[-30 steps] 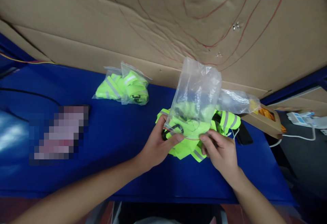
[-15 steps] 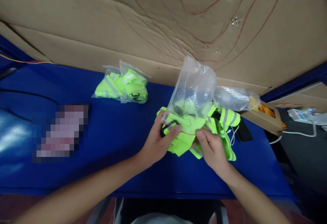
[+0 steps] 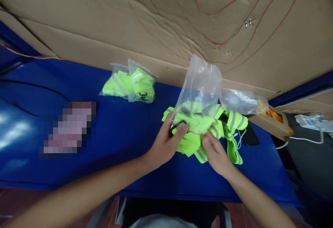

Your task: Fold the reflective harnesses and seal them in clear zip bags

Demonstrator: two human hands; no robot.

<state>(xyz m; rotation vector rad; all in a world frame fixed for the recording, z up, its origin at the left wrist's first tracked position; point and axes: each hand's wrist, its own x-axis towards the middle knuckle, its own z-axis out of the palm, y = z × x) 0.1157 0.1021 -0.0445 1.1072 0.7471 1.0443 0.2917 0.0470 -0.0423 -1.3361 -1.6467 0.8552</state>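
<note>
A clear zip-lock bag (image 3: 201, 79) lies with its mouth toward me, over a heap of neon-yellow reflective straps (image 3: 234, 120) with grey stripes. My left hand (image 3: 166, 143) is closed on the left corner of the bag's mouth, its thumb on top and black strap parts beside it. At the mouth's right corner, my right hand (image 3: 214, 151) pinches the bag's edge with thumb and fingers. Some strap shows through the plastic; I cannot tell how much of it is inside. Further left, two filled bags of yellow straps (image 3: 142, 86) lean together.
All this lies on a blue table (image 3: 125, 131) against a cardboard wall (image 3: 85, 27). A pixelated flat object (image 3: 71, 127) is at left. At right are another clear plastic bag (image 3: 238, 99), a black phone (image 3: 248, 134), an open cardboard box (image 3: 275, 120) and white cables.
The whole view has shifted slightly, so things appear a little further right. Both hands keep their hold at the bag's mouth, with only a slight shift of the right fingers.
</note>
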